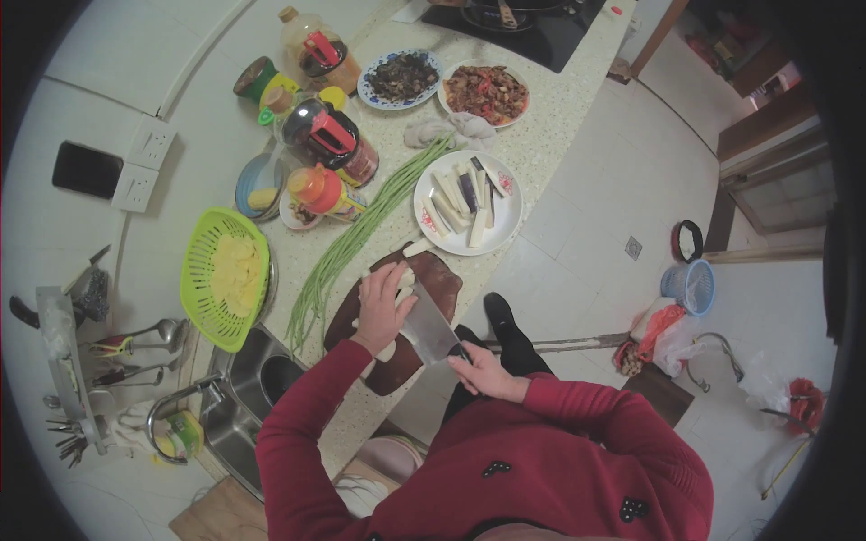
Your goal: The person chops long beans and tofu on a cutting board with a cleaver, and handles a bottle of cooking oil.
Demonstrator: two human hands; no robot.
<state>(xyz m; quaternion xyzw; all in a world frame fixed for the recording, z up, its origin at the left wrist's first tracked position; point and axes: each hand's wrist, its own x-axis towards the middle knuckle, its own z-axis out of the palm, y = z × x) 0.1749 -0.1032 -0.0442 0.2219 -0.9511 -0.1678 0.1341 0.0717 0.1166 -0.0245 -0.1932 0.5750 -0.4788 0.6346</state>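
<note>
My right hand [492,372] is wrapped round the dark handle of a cleaver [428,326]. Its broad blade stands beside my left hand [383,302], over the brown cutting board [439,276]. With bent fingers, my left hand holds down pale peeled eggplant pieces [404,281], partly hidden under it. More pale pieces show near that wrist, and one strip [418,247] lies at the board's far edge. Just beyond the board sits a white plate [512,215] of cut eggplant strips [466,194], some with purple skin.
Long green beans [347,248] lie left of the board. A green basket [192,287] of yellow slices stands by the sink [236,417]. Bottles [338,144], two filled dishes [404,79] [487,93] and a cloth [451,132] sit farther back, near the cooktop [559,43].
</note>
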